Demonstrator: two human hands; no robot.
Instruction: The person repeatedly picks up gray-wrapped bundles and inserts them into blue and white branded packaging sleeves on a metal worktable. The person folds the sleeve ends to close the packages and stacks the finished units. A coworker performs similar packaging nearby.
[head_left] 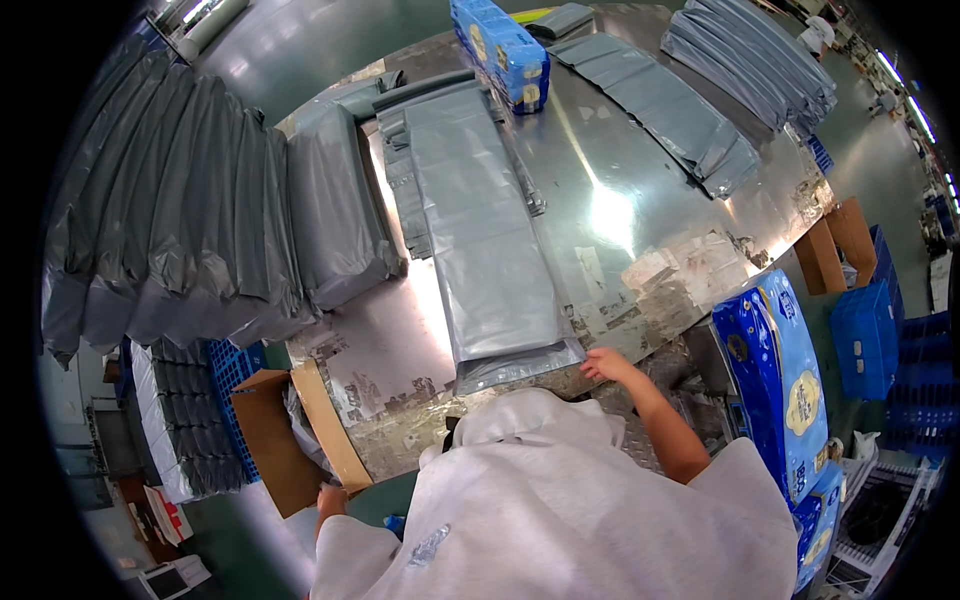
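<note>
In front of me a long grey plastic bag (490,235) lies flat on top of other grey bags on the metal-topped table. At its near right corner is my right hand (606,366), thumb and fingers closed together on the edge of the bag's mouth. My left hand (331,496) is low on the left, against the near end of an open cardboard box (275,440); its fingers are mostly hidden. Crumpled clear or grey plastic (305,430) shows inside that box.
Filled grey bags (180,210) stand in a row at the left, one more (340,205) on the table (600,230). A blue package (502,50) stands at the far edge. Flat grey bags (660,110) lie at the right. Blue packages (780,380) are stacked beside my right arm.
</note>
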